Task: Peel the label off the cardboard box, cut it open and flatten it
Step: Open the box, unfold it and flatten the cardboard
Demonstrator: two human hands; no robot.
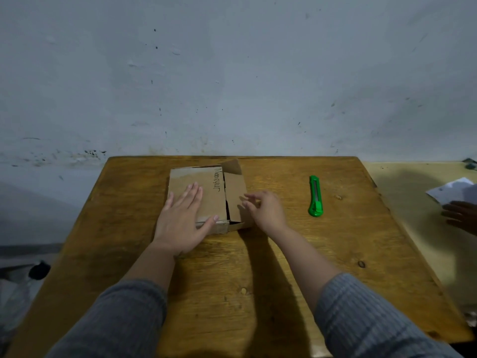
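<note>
A brown cardboard box [214, 195] lies on the wooden table [258, 267], with handwriting across its top and its right-hand flaps loose and partly open. My left hand [183, 220] presses flat on the box's top, fingers spread, thumb over the near edge. My right hand [265, 208] hovers at the loose right flap, fingers slightly curled and touching or nearly touching it, holding nothing. A green utility knife [315, 196] lies on the table to the right of the box, apart from both hands. No label is visible on the box.
A pale wall stands right behind the table's far edge. At the far right, another person's hand [459, 215] rests near white paper [451, 189] on a lighter surface. The table's left edge drops off to a dim floor.
</note>
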